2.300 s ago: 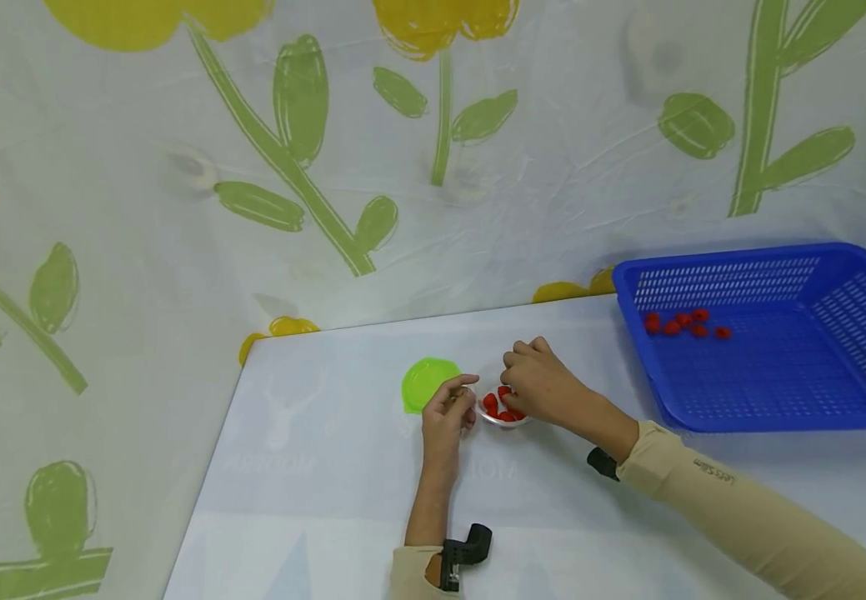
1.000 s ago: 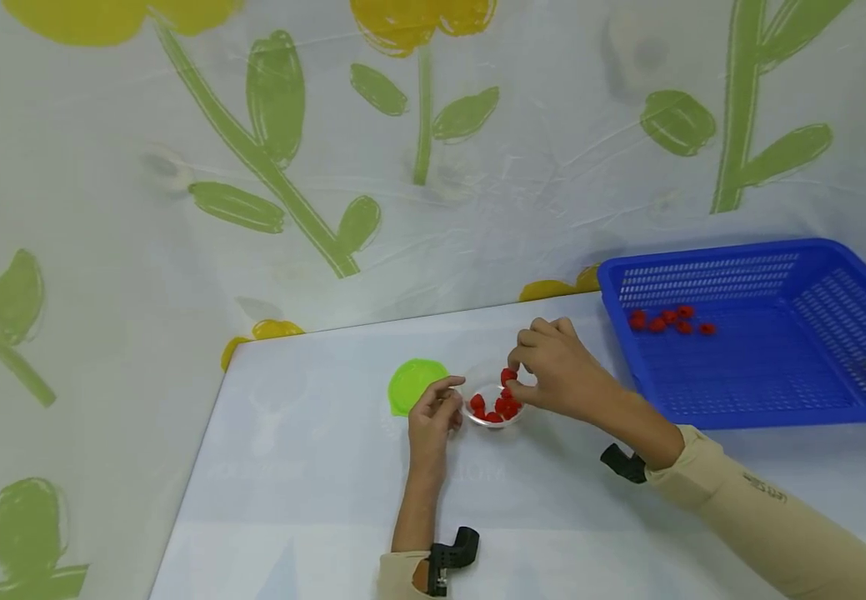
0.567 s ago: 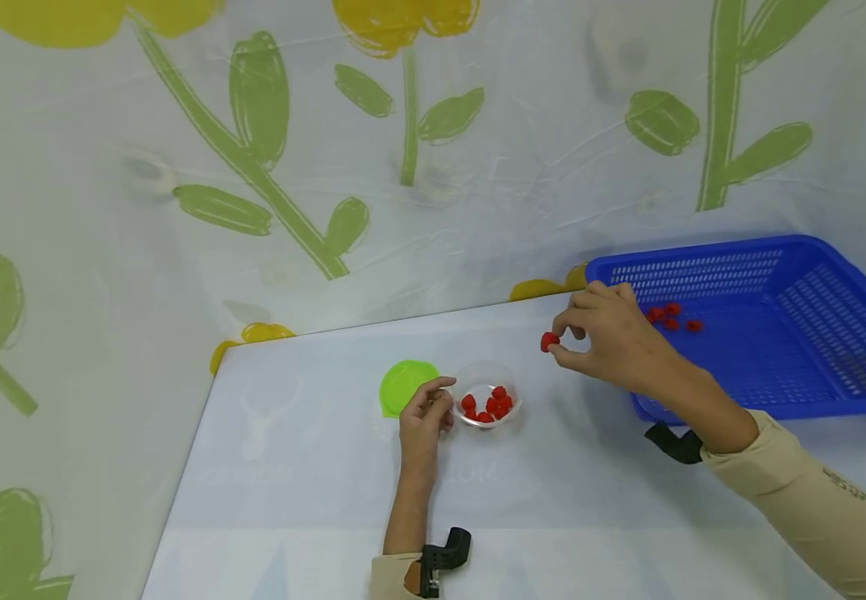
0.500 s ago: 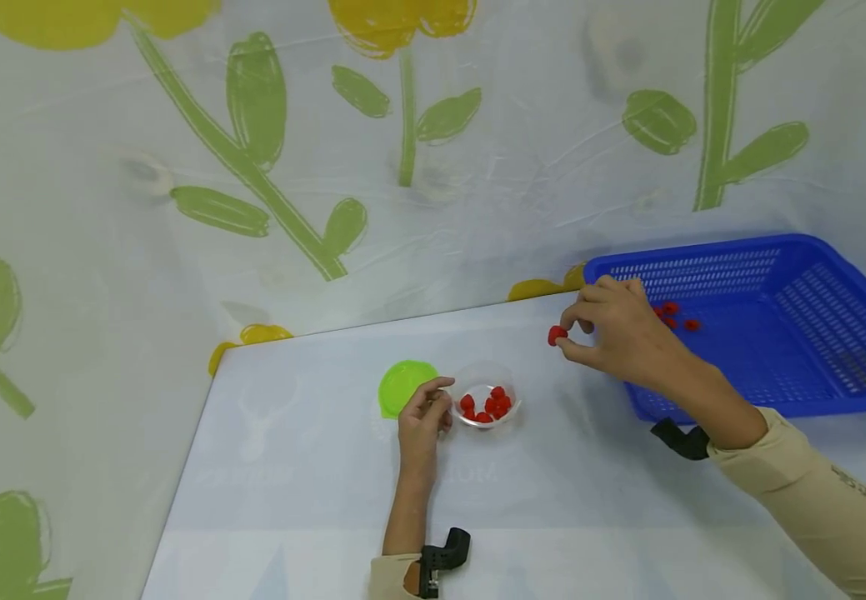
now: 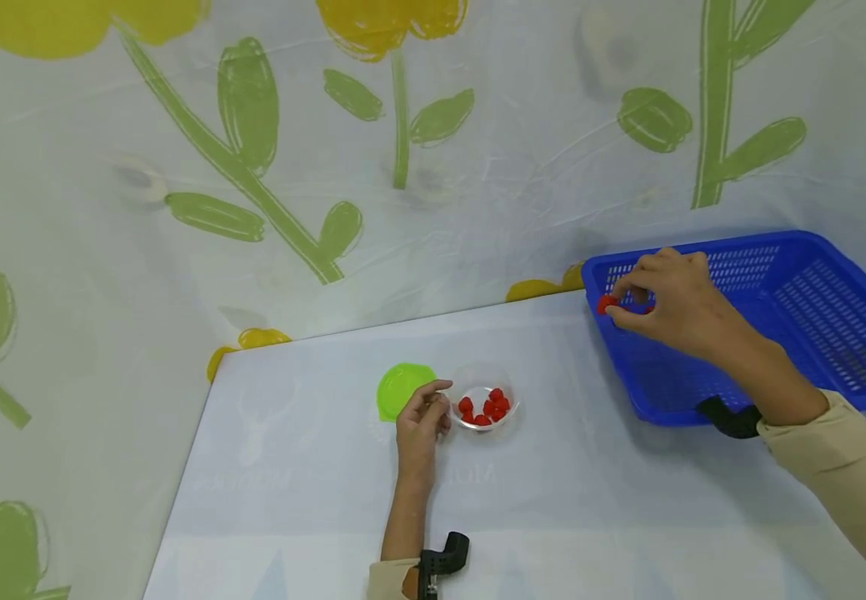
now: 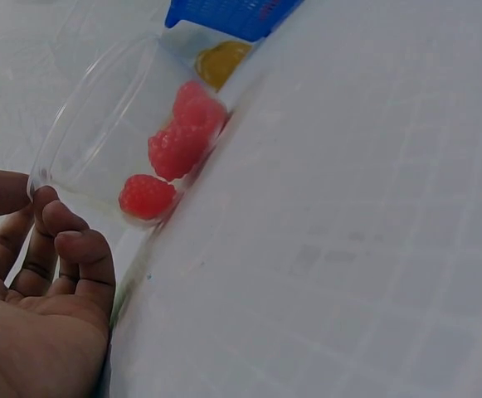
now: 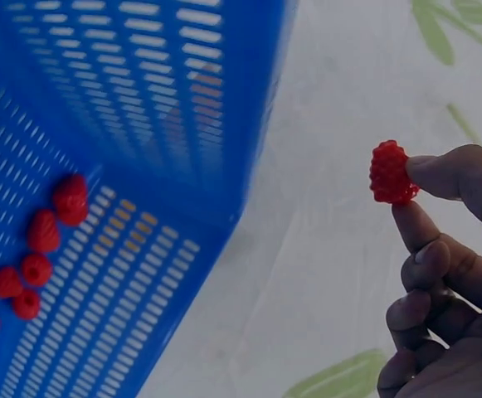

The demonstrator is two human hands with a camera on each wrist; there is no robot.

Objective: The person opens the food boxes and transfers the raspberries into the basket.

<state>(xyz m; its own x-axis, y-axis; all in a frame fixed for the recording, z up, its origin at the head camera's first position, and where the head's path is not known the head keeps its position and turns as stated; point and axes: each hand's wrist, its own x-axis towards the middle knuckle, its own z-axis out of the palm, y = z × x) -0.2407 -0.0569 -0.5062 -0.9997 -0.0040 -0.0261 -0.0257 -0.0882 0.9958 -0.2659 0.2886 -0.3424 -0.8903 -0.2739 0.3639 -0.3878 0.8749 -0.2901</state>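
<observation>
My right hand (image 5: 683,304) pinches a red raspberry (image 7: 390,172) between thumb and fingertip, over the left side of the blue plastic basket (image 5: 766,240). In the right wrist view, several more raspberries (image 7: 43,230) lie on the basket floor, apart from the held one; the head view hides most of them behind the hand. My left hand (image 5: 419,417) pinches the rim of a clear round plastic cup (image 6: 99,108) standing on the table. Several raspberries (image 5: 494,406) rest inside the cup. Close behind the left hand lies a flat green lid (image 5: 401,385).
The white table (image 5: 312,475) ends against a wall covering (image 5: 478,217) printed with flowers. The basket stands at the back right, its high sides beside the right forearm. A black wrist mount (image 5: 443,557) sits on the left wrist.
My right hand has lifted the raspberry out of the cup and carried it right, over the basket's left edge. My left hand stays at the cup. The head view has shifted slightly.
</observation>
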